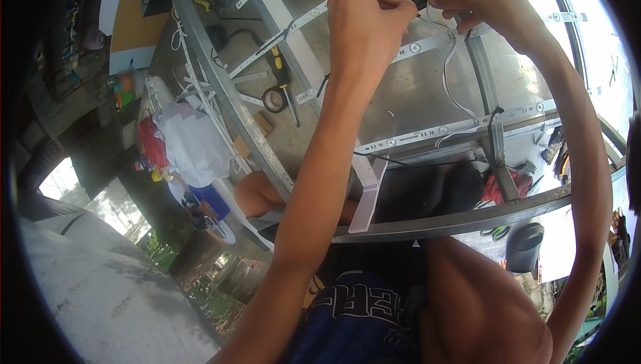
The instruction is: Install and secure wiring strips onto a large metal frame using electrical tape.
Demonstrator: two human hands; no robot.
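Observation:
At the top of the head view my left hand (370, 20) is closed, with thumb and forefinger pinching a small black piece (420, 4), perhaps tape, at a thin white wire (449, 64). My right hand (477, 0) faces it from the right, thumb and fingertips drawn together beside the same black piece; what they grip is too small to make out. The wire loops down from there to a white LED strip (427, 136). Several such strips cross a grey metal frame (467, 220), fixed with dark ties.
Left of my left forearm lie a yellow-and-black screwdriver (276, 64), a roll of black tape (274, 99) and a yellow-handled tool (203, 4). A white angled piece (368, 197) rests over the near frame bar. White plastic bags (193, 140) sit outside the frame, a dark sandal (524, 247) at lower right.

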